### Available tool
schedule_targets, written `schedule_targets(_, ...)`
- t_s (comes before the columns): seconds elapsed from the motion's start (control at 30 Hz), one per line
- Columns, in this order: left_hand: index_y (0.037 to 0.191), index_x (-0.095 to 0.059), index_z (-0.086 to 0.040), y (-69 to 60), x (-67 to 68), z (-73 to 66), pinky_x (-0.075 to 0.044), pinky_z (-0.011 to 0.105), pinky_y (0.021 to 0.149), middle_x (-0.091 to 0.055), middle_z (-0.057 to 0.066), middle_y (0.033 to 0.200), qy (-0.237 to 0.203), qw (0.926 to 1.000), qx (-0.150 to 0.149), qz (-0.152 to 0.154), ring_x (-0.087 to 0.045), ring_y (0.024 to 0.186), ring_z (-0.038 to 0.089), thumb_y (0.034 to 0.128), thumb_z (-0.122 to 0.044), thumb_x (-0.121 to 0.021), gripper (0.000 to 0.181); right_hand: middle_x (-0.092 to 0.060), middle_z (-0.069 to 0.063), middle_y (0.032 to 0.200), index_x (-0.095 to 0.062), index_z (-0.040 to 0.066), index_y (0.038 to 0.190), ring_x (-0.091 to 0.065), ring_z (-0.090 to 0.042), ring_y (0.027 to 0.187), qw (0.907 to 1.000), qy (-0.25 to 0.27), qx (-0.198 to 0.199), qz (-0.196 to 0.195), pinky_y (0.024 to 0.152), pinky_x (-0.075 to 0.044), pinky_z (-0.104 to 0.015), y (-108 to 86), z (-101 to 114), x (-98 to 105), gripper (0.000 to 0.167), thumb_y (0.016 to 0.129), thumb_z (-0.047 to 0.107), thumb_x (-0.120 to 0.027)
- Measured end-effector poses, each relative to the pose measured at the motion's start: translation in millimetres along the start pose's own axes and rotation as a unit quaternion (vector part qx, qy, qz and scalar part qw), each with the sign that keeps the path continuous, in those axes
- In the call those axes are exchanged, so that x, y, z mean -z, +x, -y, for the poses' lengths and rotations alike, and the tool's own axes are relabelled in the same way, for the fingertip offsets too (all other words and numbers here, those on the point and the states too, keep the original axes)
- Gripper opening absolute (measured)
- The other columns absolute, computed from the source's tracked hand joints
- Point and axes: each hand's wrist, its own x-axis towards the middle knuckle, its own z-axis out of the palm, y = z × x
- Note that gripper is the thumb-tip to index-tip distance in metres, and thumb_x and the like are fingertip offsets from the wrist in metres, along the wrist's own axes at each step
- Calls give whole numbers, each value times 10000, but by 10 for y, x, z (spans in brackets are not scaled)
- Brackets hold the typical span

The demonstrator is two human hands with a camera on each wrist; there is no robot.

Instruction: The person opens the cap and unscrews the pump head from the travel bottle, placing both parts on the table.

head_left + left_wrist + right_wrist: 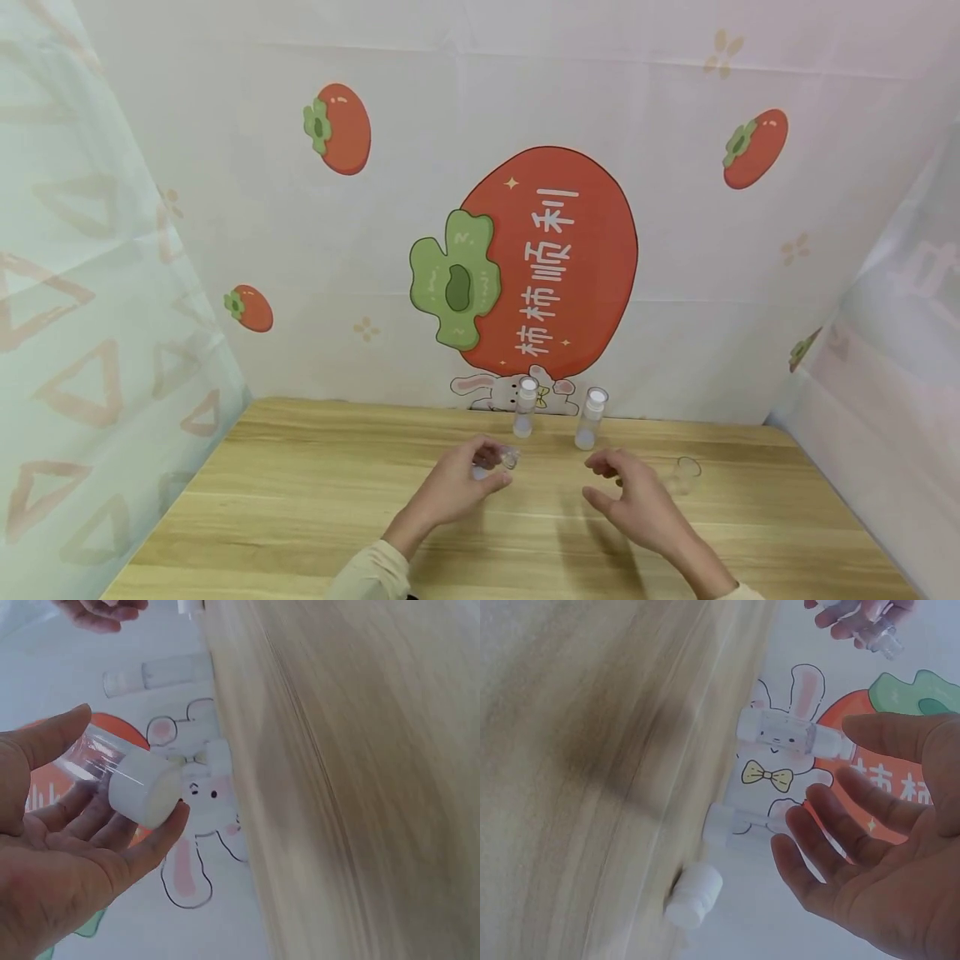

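My left hand [461,483] holds a small clear bottle with a white base [146,787] just above the table, tilted, its thumb on the clear part and fingers behind and under it. The bottle's clear neck end [510,457] points right in the head view. My right hand [633,504] is apart from it, palm turned inward, fingers loosely spread and holding nothing. Beyond the hands, two clear bottles with white tops stand upright, one on the left [524,410] and one on the right [590,421].
On the wooden table [315,483], right of the right hand, sits a faint transparent cap-like piece [686,473]. The right wrist view shows a small white cylindrical piece [694,894] beside the right bottle. A printed cloth wall [405,167] closes off the back.
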Motion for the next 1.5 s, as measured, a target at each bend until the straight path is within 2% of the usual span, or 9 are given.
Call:
schedule_targets(0.23,1210,-602,-6,46,151,228,-525,472,932,-648,96,1124,-233,9969,398,-641,-620,1067,279,932,-148,-745,344,-664,-25,1018,-698,73,1091,-611,-224,969,9998,61,-109,180,846,-542,-444,-24,-22,-44,283,838,96,-822)
schedule_targets(0.4,1215,-570,49,28,288,364,-549,445,886,-643,152,1129,-444,9890,797,-1161,-624,1063,313,910,-117,-758,395,-652,-22,969,-692,64,1069,-620,-226,927,9994,96,-9,325,766,-551,-348,-25,-67,-71,252,850,105,-809)
schedule_targets(0.6,1219,-550,77,-15,487,501,-558,441,896,-641,208,1156,-616,9794,1185,-1515,-642,1074,351,911,-93,-752,406,-628,65,849,-695,72,970,-599,-111,811,9987,70,137,476,674,-535,-253,31,-81,-97,144,864,93,-790)
schedule_targets(0.83,1263,-524,95,-103,671,606,-558,448,916,-614,244,1176,-684,9707,1597,-1661,-633,1098,389,919,-69,-731,434,-630,76,835,-696,72,936,-589,-86,789,9971,41,298,693,676,-538,-250,102,-96,-150,99,875,78,-773)
schedule_targets(1.0,1289,-494,102,-154,747,661,-553,457,926,-584,276,1214,-671,9674,1763,-1692,-608,1136,414,926,-76,-718,463,-636,70,853,-695,63,963,-589,-95,800,9961,10,361,802,691,-540,-261,126,-87,-171,118,876,87,-771)
schedule_targets(1.33,1316,-446,121,-213,833,709,-525,497,963,-522,324,1276,-558,9651,1896,-1720,-556,1193,461,943,-87,-698,496,-616,47,870,-696,56,994,-577,-123,805,9952,7,195,959,705,-534,-283,166,-64,-213,137,883,92,-769)
schedule_targets(1.5,1337,-416,123,-233,853,711,-516,523,973,-500,343,1303,-532,9645,1957,-1693,-530,1212,496,945,-82,-680,516,-617,41,862,-691,46,1003,-582,-128,800,9955,46,249,908,699,-529,-287,172,-74,-220,156,881,97,-775)
